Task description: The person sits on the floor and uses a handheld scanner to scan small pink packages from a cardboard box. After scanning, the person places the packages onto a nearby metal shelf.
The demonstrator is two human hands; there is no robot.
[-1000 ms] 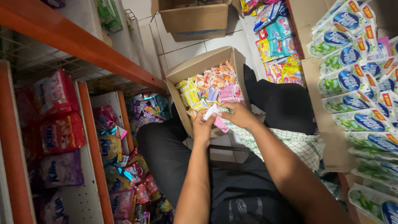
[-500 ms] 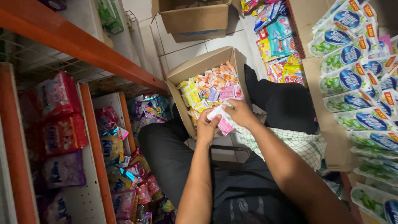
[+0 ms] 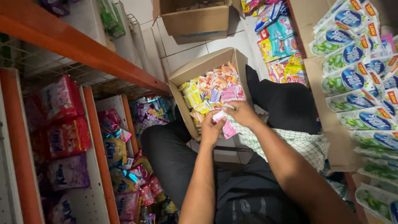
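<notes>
- An orange-framed shelf (image 3: 89, 105) on the left carries red, pink and purple detergent pouches (image 3: 66, 137), laid flat in rows so their fronts face outward.
- The left hand (image 3: 211, 129) pinches the lower end of a pink sachet strip (image 3: 226, 124), steadying it at the near edge of the box.
- The right hand (image 3: 240, 114) closes its fingers on the strip's upper end, so both hands hold it stretched between them.
- A cardboard box (image 3: 195, 68), open on the tiled floor (image 3: 186, 52) between the person's knees, keeps loose yellow, orange and pink sachets (image 3: 211, 89) within easy reach.
- Green and blue refill pouches (image 3: 352, 79) overlap in a hanging column on the right.
</notes>
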